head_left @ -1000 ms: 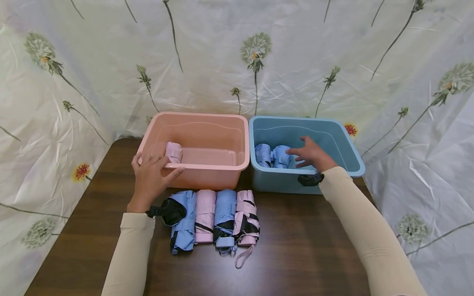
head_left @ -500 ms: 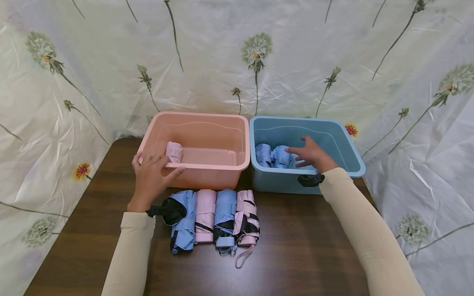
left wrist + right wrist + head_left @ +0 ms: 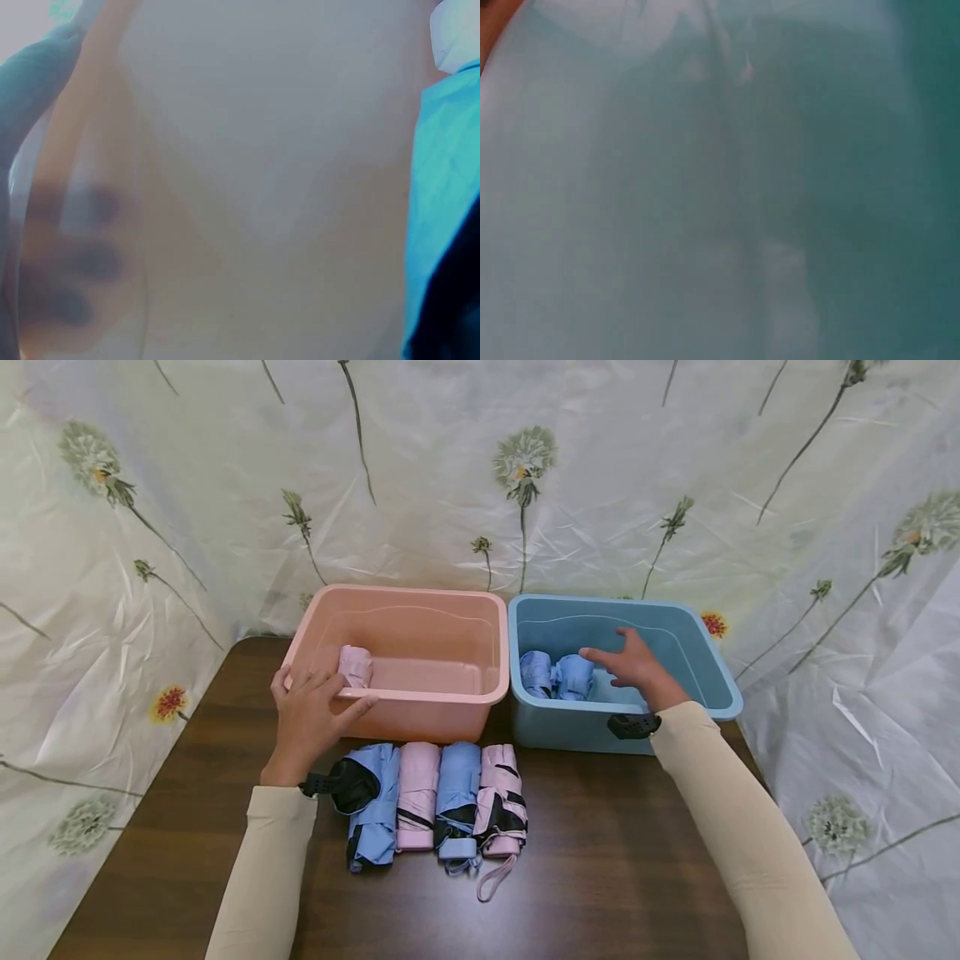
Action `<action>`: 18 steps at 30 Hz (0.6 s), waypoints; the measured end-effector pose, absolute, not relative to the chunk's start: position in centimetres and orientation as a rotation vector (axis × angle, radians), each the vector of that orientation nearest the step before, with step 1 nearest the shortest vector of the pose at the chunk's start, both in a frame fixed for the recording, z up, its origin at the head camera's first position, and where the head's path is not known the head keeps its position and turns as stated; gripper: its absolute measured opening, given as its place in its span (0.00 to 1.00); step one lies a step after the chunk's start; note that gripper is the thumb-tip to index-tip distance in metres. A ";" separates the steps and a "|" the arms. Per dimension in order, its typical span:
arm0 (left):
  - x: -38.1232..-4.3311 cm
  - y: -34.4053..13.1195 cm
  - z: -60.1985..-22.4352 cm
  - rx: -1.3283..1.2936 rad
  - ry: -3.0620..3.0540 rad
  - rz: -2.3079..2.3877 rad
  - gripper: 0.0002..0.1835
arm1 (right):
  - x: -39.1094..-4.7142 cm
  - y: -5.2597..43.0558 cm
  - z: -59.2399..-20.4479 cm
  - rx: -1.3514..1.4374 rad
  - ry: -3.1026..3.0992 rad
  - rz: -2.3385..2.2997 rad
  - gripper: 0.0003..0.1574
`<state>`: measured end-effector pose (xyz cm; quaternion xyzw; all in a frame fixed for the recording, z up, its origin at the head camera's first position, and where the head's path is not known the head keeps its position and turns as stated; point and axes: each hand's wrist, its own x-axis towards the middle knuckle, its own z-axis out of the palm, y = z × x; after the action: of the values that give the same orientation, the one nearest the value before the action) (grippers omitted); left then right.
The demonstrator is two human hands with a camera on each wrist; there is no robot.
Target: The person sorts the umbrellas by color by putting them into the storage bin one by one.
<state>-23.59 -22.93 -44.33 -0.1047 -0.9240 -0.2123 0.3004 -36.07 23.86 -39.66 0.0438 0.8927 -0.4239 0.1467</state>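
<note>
My left hand (image 3: 307, 714) grips the front rim of the pink bin (image 3: 427, 699), fingers over the edge and thumb outside. Dark fingertips (image 3: 96, 259) show through the bin wall in the left wrist view. Just right of these fingers, a folded pink umbrella (image 3: 356, 667) stands inside. My right hand (image 3: 639, 668) reaches over the front of the blue bin (image 3: 570, 728), fingers apart and holding nothing. Its fingertips are right by one folded blue umbrella (image 3: 574, 678); another blue umbrella (image 3: 536, 674) is beside that. Blue bin wall (image 3: 705, 187) fills the right wrist view.
On the brown table (image 3: 600, 860), several folded umbrellas lie in a row before the bins: blue (image 3: 384, 806), pink (image 3: 417, 785), blue (image 3: 458, 777) and pink (image 3: 500, 777). The left wrist device overlaps the first. A flowered cloth (image 3: 420, 468) hangs behind.
My right hand has lifted slightly, its lower fingers drawn in a little. My left hand keeps its place on the pink bin's rim. The head view has shifted slightly.
</note>
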 end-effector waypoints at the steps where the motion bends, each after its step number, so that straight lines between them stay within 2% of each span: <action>1: -23.6 -22.9 -44.3 -0.281 -2.449 -0.563 0.23 | -36.0 23.9 -39.6 0.124 2.578 -1.215 0.68; 18: -23.4 -22.7 -44.0 -0.277 -2.461 -0.576 0.23 | -34.2 24.1 -37.7 0.018 2.630 -1.237 0.69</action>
<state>-23.45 -22.74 -44.02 -0.1042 -0.9247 -0.2164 0.2953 -34.22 24.06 -37.73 0.0061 0.8987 -0.4225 0.1173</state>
